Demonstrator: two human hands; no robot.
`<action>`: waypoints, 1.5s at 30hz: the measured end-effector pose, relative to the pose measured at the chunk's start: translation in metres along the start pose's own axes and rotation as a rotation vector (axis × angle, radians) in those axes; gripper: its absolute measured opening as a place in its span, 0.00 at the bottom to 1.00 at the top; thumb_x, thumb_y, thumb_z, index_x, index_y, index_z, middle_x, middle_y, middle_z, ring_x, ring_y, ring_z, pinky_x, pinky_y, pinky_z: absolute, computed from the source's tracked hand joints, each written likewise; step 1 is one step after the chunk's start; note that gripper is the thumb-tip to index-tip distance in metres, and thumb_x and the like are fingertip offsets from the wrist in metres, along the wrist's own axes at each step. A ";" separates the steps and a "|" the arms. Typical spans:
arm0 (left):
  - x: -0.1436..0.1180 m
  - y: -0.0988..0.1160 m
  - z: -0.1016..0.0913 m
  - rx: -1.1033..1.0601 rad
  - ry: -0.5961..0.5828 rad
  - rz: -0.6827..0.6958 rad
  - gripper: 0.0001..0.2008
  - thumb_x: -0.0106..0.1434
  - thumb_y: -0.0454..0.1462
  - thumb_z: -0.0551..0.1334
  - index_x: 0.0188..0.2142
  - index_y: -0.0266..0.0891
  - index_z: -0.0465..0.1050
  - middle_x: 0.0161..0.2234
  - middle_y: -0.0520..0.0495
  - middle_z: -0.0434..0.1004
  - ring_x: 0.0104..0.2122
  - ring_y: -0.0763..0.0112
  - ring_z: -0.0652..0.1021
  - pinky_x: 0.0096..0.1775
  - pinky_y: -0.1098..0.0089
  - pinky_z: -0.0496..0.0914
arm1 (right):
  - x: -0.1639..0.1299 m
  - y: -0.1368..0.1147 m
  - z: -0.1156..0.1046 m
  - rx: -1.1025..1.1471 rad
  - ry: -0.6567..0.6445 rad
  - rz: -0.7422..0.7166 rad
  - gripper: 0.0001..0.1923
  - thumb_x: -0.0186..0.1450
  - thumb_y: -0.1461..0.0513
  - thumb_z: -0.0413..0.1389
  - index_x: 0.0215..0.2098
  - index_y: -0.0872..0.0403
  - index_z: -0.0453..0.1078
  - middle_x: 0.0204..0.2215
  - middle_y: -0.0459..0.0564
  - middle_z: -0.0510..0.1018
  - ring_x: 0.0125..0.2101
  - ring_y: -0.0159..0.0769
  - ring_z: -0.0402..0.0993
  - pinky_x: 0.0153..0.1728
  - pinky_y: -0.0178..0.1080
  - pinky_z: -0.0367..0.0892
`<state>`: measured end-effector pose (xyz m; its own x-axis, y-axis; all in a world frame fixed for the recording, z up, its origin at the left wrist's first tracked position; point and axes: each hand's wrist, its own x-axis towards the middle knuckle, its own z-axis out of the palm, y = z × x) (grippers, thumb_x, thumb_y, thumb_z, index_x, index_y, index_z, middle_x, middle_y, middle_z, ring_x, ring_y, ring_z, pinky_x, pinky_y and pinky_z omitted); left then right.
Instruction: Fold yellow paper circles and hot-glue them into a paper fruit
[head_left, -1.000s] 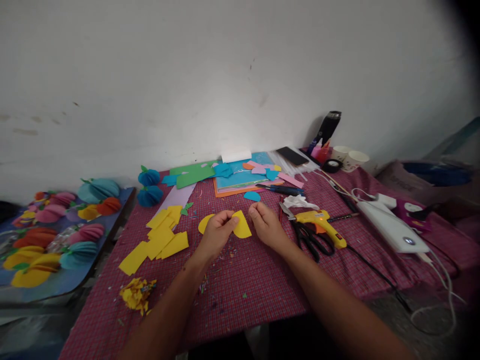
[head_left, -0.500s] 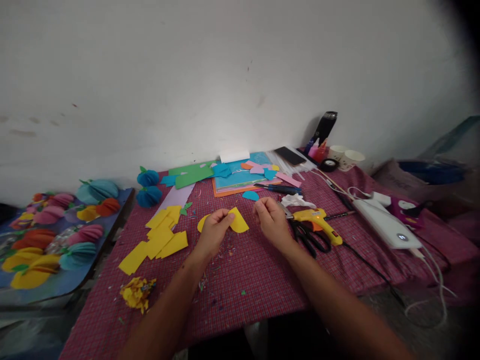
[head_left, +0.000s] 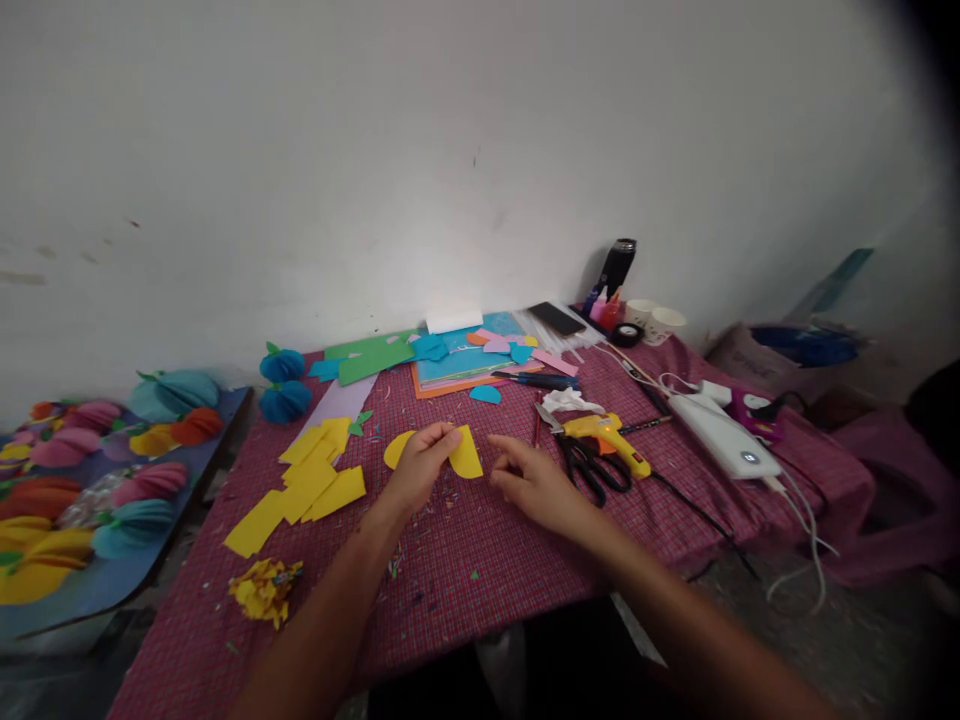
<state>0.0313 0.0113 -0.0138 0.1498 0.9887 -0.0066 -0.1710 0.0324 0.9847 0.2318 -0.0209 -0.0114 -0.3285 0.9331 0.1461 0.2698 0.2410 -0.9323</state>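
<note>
Nearest us, both our forearms reach out over the red checked tablecloth [head_left: 487,560]. Our left hand [head_left: 420,468] pinches a yellow paper half-circle [head_left: 465,455] between thumb and fingertips, holding it near the cloth's middle; its straight edge runs up and away from us and its rounded side faces right. A second yellow half-circle [head_left: 396,450] lies just left of that hand. Our right hand [head_left: 529,485] rests beside it, empty, fingers loosely spread and pointing left toward the paper, not touching it. Further right lie black scissors [head_left: 589,465] and a yellow glue gun [head_left: 607,438]. At the far edge sit coloured paper sheets [head_left: 457,355]. We can read no writing anywhere
</note>
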 end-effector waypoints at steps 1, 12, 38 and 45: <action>0.000 0.000 -0.001 0.022 -0.010 0.007 0.14 0.58 0.46 0.68 0.28 0.37 0.73 0.26 0.54 0.69 0.26 0.75 0.69 0.31 0.75 0.63 | 0.004 0.000 0.003 0.009 -0.024 -0.017 0.24 0.63 0.66 0.54 0.58 0.53 0.67 0.29 0.43 0.75 0.29 0.33 0.70 0.33 0.36 0.66; -0.005 0.012 -0.003 -0.076 -0.084 -0.066 0.15 0.55 0.46 0.70 0.27 0.37 0.71 0.24 0.53 0.69 0.24 0.75 0.69 0.28 0.74 0.62 | -0.019 -0.024 0.014 -0.204 -0.185 -0.281 0.12 0.71 0.62 0.49 0.30 0.53 0.69 0.26 0.43 0.73 0.29 0.31 0.69 0.33 0.34 0.62; 0.007 0.010 -0.015 -0.094 0.111 0.002 0.16 0.54 0.46 0.71 0.35 0.36 0.78 0.29 0.49 0.78 0.24 0.74 0.73 0.27 0.73 0.66 | -0.053 -0.050 0.109 -0.630 -0.352 -0.561 0.15 0.65 0.63 0.56 0.50 0.47 0.72 0.43 0.46 0.82 0.47 0.41 0.69 0.55 0.47 0.60; 0.008 0.019 -0.018 -0.142 0.206 0.061 0.18 0.51 0.46 0.73 0.35 0.36 0.77 0.27 0.50 0.76 0.24 0.75 0.73 0.27 0.73 0.66 | -0.056 -0.049 0.108 -0.608 -0.346 -0.617 0.17 0.64 0.62 0.56 0.51 0.48 0.72 0.35 0.47 0.82 0.57 0.48 0.65 0.64 0.63 0.41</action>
<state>0.0117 0.0223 0.0017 -0.0637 0.9980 0.0021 -0.3109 -0.0219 0.9502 0.1393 -0.1137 -0.0093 -0.7964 0.4858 0.3602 0.3533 0.8571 -0.3749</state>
